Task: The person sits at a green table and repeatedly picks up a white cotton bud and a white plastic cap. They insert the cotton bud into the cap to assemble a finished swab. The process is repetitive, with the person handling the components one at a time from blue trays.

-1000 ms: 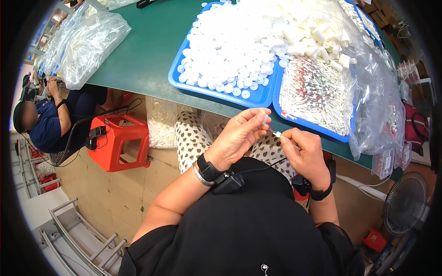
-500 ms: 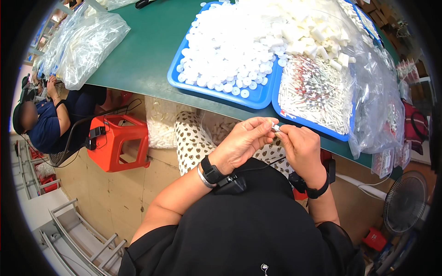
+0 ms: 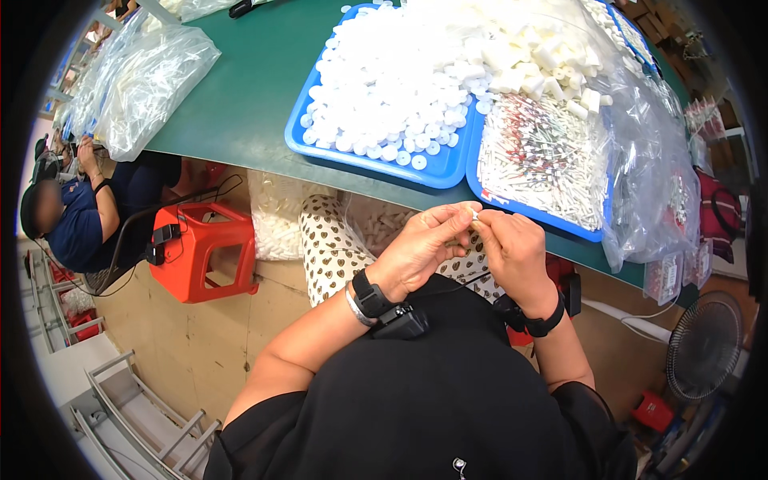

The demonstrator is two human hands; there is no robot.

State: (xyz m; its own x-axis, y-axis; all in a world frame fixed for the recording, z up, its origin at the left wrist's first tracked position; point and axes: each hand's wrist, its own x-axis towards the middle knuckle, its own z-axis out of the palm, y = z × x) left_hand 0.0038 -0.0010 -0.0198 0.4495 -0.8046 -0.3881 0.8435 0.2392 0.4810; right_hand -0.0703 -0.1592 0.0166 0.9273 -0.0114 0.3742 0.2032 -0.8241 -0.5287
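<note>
Over my lap, just short of the table edge, my left hand [image 3: 428,244] and my right hand [image 3: 514,250] meet at the fingertips. Both pinch a small white piece [image 3: 475,215], mostly covered by the fingers, so its exact kind cannot be made out. Beyond the hands lies a blue tray [image 3: 376,166] heaped with small white discs [image 3: 396,96] that have center holes. Beside it on the right, another blue tray [image 3: 538,218] holds many thin white sticks [image 3: 552,164], some with red or dark parts. Pale cream cylinders [image 3: 544,60] are piled behind.
The green table [image 3: 232,96] carries a clear plastic bag [image 3: 160,80] at left and plastic sheeting [image 3: 652,184] at right. A red stool [image 3: 200,256] stands left, near a seated person [image 3: 76,216]. A fan [image 3: 704,344] is at right. Bags of white pieces [image 3: 280,216] sit under the table.
The fingertips have drawn closer together, and less of the small white piece shows between them. My right hand has shifted slightly left. The view has moved a little.
</note>
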